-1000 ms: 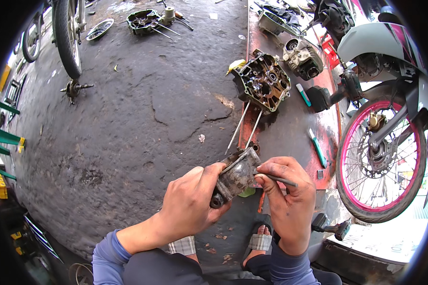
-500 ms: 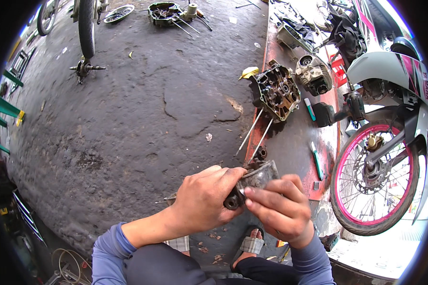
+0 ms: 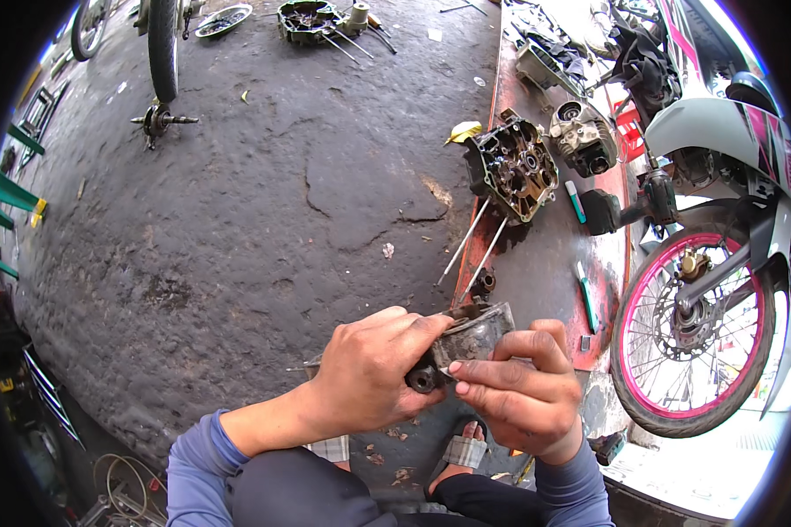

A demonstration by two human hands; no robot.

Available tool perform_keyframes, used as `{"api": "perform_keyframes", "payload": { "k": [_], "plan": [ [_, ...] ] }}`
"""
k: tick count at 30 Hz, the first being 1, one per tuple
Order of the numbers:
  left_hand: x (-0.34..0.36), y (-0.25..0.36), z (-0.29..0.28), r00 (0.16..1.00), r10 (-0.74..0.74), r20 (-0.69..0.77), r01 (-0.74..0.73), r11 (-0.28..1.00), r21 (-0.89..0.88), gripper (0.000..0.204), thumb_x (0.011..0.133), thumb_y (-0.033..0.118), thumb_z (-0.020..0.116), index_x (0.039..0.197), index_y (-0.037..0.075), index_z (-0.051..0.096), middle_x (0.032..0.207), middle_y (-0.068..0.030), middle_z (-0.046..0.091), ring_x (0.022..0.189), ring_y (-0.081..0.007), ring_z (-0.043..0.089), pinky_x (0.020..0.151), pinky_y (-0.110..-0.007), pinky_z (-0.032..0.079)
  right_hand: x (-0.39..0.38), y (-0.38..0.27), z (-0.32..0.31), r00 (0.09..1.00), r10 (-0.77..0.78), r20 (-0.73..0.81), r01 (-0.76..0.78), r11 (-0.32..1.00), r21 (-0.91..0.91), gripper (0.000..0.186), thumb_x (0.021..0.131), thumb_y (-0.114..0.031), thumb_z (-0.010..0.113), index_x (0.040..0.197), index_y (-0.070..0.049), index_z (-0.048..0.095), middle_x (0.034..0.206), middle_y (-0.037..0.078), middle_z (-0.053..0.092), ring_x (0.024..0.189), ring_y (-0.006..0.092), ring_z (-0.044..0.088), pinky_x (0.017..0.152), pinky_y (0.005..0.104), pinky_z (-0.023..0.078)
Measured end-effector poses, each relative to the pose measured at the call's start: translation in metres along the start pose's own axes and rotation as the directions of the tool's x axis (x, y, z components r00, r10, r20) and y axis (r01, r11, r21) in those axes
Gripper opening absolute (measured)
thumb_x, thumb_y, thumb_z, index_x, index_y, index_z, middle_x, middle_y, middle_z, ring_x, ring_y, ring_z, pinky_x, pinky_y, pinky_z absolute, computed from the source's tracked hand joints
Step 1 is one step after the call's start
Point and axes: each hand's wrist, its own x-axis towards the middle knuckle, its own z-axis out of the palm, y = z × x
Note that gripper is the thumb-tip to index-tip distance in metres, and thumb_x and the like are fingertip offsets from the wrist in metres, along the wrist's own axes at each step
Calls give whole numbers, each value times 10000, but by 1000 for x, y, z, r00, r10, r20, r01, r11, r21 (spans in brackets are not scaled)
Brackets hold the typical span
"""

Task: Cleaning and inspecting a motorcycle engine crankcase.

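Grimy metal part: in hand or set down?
In hand: the left hand grips the metal part, and the right hand is at its side.

One wide fisheye view from my head, angled down onto my fingers (image 3: 499, 374) close below, the ground (image 3: 237, 237) spreading out beyond them.

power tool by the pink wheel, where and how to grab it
Grip the power tool by its handle, probably from above: that narrow stretch between the blocky battery and the body lies sideways with nothing covering it, so it should suit a wraparound hold.
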Motion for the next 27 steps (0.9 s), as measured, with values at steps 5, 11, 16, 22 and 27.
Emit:
{"api": "perform_keyframes", "payload": {
  "k": [5, 11, 16, 22, 27],
  "plan": [
    [-2, 2, -2, 1000, 22, 2, -22, 1000, -15, 588, 681, 240, 921, 1179, 28, 692, 925, -98, 720, 732, -279, 663, 646, -392, 545, -2, -7, -1, 1000, 29, 8, -29, 999, -23, 121, 749, -136, 832, 865, -157, 802, 1003, -22, 821, 860, 187, 636, 804, 400, 415],
    [-1, 1, -5, 1000, 28, -11, -28, 999, -22, 600, 675, 234, 919, 1186, 22, 687, 915, -96, 714, 738, -282, 663, 647, -393, 545, -7, -13, -2, 1000, 0, 12, 0, 1000, -16, 200, 731, -141, 789, 928, -107, 775, 1085, -13, 796, 896, 186, 646, 834, 385, 411],
    [-2, 1, -1, 999, 49, -6, -49, 999, -15, 600, 686, 229, 917, 1198, 22, 683, 903, -93, 710, 735, -281, 663, 648, -388, 544, 10, -6, 6, 999, 10, -40, -14, 997, -80, 153, 734, -136, 781, 885, -113, 772, 1017, -29, 799, 889, 179, 643, 827, 381, 404],
    [0, 1, 1, 999, 40, -25, -40, 999, -6, 576, 714, 238, 914, 1202, 30, 687, 911, -92, 721, 730, -281, 667, 639, -391, 545, 13, -5, 8, 999, 12, -52, -18, 993, -118, 235, 688, -153, 770, 916, -96, 772, 1044, -9, 781, 913, 191, 656, 826, 397, 404],
    [2, 2, 2, 999, 39, -29, -39, 999, 4, 594, 721, 248, 918, 1223, 36, 681, 919, -88, 722, 715, -277, 656, 623, -390, 542, 9, -18, 11, 995, 82, -55, -87, 992, -95, 273, 690, -120, 782, 956, -62, 762, 1042, 12, 772, 934, 198, 662, 860, 404, 418]
  ]
}}
